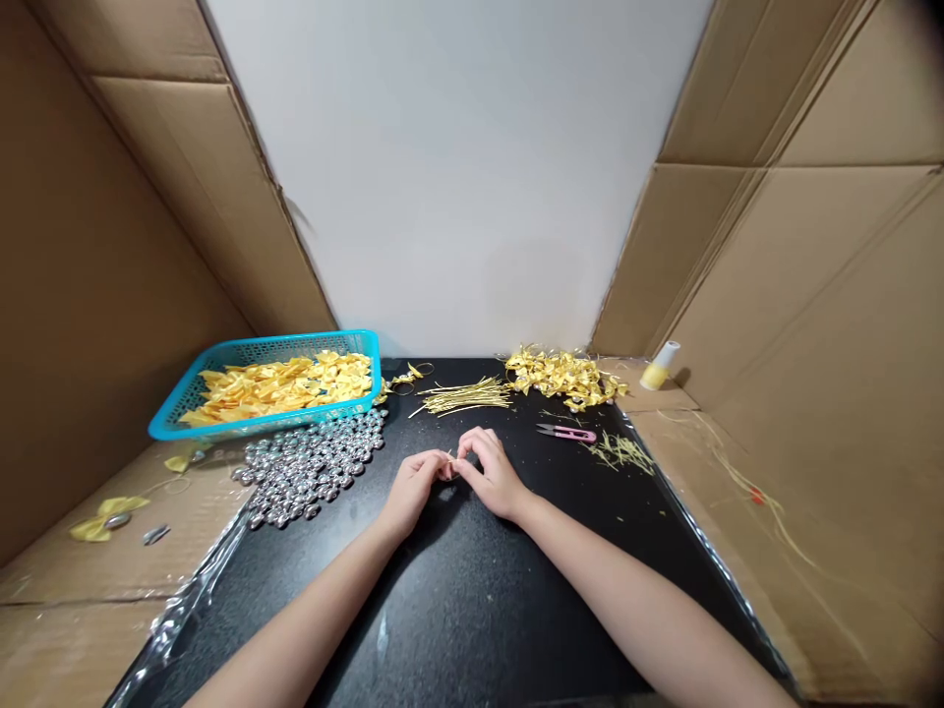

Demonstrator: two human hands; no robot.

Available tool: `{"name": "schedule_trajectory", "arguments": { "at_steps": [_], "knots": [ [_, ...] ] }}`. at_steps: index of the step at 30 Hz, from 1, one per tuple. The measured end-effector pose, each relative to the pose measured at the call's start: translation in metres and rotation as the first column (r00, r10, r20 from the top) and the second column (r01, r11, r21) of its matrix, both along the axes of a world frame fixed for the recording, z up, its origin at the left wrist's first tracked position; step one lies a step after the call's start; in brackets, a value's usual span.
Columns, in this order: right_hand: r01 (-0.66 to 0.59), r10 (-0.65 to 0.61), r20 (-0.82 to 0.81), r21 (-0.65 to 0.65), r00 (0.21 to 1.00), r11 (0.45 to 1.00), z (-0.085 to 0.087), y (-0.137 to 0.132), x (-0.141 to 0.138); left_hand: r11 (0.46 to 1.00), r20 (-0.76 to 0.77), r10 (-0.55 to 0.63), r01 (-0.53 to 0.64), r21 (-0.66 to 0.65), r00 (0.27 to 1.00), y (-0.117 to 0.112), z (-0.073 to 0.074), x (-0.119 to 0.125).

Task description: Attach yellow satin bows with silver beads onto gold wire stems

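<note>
My left hand point(419, 484) and my right hand point(496, 476) meet over the middle of the black table, fingertips nearly touching. Both are closed in a pinch on a thin gold cord point(452, 456), of which only a small bit shows between the fingers. Just beyond them lies a bundle of cut gold cords point(464, 395). Left of my left hand spreads a pile of shiny silver beads point(314, 467). A pair of pink-handled thread snips point(571, 433) rests to the right of my right hand, beside short gold cord scraps point(623, 452).
A blue basket point(166, 425) of yellow ribbon bows point(280, 386) stands back left. Yellow bows with beads and cord point(564, 376) are heaped back right. A white cone spool point(659, 367) stands on cardboard point(803, 295) at right. Loose bows point(99, 521) lie at left.
</note>
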State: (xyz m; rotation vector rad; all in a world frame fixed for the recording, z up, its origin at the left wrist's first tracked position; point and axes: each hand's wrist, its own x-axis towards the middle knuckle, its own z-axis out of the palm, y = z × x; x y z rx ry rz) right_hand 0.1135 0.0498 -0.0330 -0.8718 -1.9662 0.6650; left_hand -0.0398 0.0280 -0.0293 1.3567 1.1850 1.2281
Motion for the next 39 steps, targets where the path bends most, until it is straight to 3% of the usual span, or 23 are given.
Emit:
{"name": "schedule_trajectory", "arguments": {
  "at_steps": [19,31,39],
  "knots": [
    [0.019,-0.018,-0.02,0.021,1.0,1.0,0.0007,-0.0022,-0.0011,0.982,0.021,-0.187,0.187,-0.027,0.982,0.0009,0.0019,-0.0055],
    [0.085,-0.08,-0.14,0.029,0.987,0.996,0.0035,0.0001,0.0006,0.989,0.052,-0.142,0.144,-0.033,0.989,0.0035,-0.0038,-0.0063],
    [0.133,-0.126,-0.087,0.07,0.988,0.989,0.0042,-0.0046,-0.0004,0.99,0.038,-0.131,0.133,-0.042,0.991,0.0032,-0.0042,-0.0069]
  ]
}}
